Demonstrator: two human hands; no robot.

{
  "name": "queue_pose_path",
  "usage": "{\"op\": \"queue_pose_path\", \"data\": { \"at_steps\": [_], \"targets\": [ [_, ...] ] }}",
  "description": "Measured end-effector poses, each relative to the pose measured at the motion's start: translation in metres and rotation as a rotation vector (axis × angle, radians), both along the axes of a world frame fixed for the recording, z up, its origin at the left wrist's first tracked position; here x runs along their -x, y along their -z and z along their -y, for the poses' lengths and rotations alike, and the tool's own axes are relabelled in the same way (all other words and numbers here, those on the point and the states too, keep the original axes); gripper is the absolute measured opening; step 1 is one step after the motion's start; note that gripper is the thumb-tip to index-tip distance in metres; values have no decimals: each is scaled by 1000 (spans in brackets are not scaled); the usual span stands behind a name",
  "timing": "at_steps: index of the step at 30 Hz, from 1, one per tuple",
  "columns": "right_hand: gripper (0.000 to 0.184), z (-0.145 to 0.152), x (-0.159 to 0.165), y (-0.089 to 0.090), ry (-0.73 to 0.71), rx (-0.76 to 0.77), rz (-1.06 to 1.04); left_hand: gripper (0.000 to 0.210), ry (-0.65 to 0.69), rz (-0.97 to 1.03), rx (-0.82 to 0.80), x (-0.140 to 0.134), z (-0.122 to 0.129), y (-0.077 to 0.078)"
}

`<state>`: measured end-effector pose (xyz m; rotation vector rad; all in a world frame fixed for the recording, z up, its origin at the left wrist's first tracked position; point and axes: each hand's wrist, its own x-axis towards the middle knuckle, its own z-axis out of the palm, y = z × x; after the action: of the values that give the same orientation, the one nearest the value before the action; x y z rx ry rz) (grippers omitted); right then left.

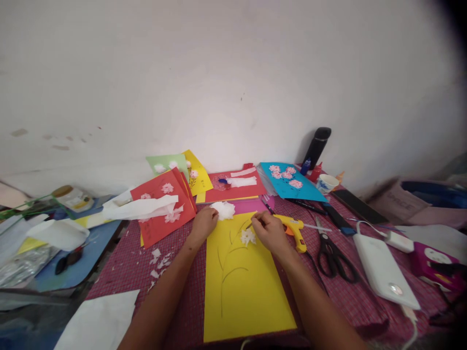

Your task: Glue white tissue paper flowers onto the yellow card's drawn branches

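Note:
A yellow sheet (251, 296) with a drawn dark stem and curved branches lies in front of me. My right hand (270, 229) is closed in a pinch over its upper right part. A thin dark tip shows at the fingertips; what it belongs to is hidden. Just below them, a small white paper flower (248, 236) rests on the sheet. My left hand (205, 223) is curled at the sheet's upper left edge, beside a fluffy white paper flower (224, 210). Whether its fingers grip that flower cannot be made out.
Right of the sheet lie a yellow glue gun (299, 238), black-handled scissors (333, 260) and a white power bank (386, 272). Red cards (153, 233) with flowers and white paper scraps (156, 256) lie left. A blue card (306, 189) and black bottle (316, 146) stand behind.

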<state>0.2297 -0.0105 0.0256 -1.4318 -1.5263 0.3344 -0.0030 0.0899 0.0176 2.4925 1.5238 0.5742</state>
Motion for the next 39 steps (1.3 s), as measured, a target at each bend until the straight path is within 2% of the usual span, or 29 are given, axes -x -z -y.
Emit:
{"op": "queue_pose_path", "data": {
  "at_steps": [5,13,18,22,27,35,39],
  "targets": [
    [15,-1,0,2,-6,-7,-2,17,-10,7,29,5,3,-4],
    [17,0,1,0,-33,5,5,28,44,1,29,15,2,6],
    [17,1,1,-1,-21,-5,8,32,0,64,-26,11,3,6],
    [16,2,2,-2,-18,-3,23,38,23,9,-63,6,3,6],
    [16,1,2,-1,-22,-5,12,25,29,-32,-64,5,2,7],
    [16,0,2,1,-15,-1,-8,18,35,71,-15,9,5,-1],
    [20,2,5,-1,-27,20,-204,21,14,226,72,12,12,-8]
  ]
}}
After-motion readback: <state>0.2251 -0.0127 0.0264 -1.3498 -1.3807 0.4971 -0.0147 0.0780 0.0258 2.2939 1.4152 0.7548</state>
